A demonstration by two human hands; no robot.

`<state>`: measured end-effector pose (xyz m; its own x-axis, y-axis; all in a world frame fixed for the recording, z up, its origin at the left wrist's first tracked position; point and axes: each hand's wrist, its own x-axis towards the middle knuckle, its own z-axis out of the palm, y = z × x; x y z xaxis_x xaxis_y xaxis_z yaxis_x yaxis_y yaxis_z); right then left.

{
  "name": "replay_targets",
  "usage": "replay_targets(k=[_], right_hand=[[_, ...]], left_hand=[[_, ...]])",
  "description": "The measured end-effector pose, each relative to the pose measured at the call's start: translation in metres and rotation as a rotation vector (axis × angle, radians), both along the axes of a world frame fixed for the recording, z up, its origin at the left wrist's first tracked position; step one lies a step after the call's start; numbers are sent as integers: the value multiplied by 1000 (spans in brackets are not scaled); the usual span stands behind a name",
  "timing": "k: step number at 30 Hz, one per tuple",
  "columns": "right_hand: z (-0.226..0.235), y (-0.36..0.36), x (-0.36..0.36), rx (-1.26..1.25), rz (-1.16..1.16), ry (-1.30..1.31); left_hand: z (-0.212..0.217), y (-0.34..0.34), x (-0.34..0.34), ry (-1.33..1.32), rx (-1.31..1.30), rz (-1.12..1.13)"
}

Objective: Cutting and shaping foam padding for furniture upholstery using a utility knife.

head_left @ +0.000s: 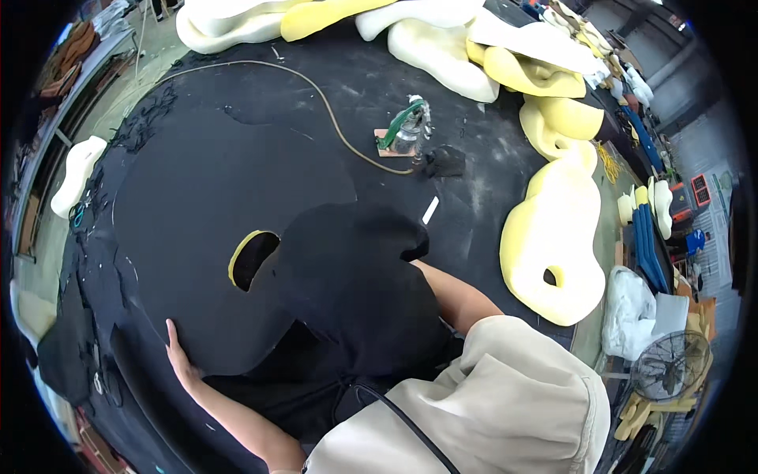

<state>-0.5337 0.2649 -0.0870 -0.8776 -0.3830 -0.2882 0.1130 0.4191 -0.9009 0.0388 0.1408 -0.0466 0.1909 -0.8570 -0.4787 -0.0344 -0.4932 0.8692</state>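
A large black sheet (pixel 213 174) lies over a broad rounded shape on the dark work table. An oval hole in it shows a yellow foam rim (pixel 234 261). My left hand (pixel 181 355) rests along the near left edge of this piece, one digit stretched out and the others partly hidden. In front of me, a flap of black material (pixel 351 276) is folded up and bulges toward the right. My right forearm (pixel 454 292) reaches to this flap, and the hand itself is hidden behind it. A narrow white strip (pixel 430 210) lies beyond the flap.
A green-handled tool wrapped in clear plastic (pixel 407 130) stands on a small board, with a tan hose (pixel 324 99) curving away left. White and yellow foam pieces (pixel 553 237) line the far and right table edges. Scissors (pixel 77 213) lie at the left; a fan (pixel 671 365) stands at the right.
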Motion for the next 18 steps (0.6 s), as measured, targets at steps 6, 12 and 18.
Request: replay_targets(k=[6, 12, 18], right_hand=[[50, -69, 84, -272, 271, -215], [124, -116, 108, -445, 477, -452], [206, -96, 92, -684, 605, -479]], left_hand=[[9, 10, -10, 75, -131, 13], [35, 21, -16, 330, -49, 13], [6, 26, -19, 530, 25, 40]])
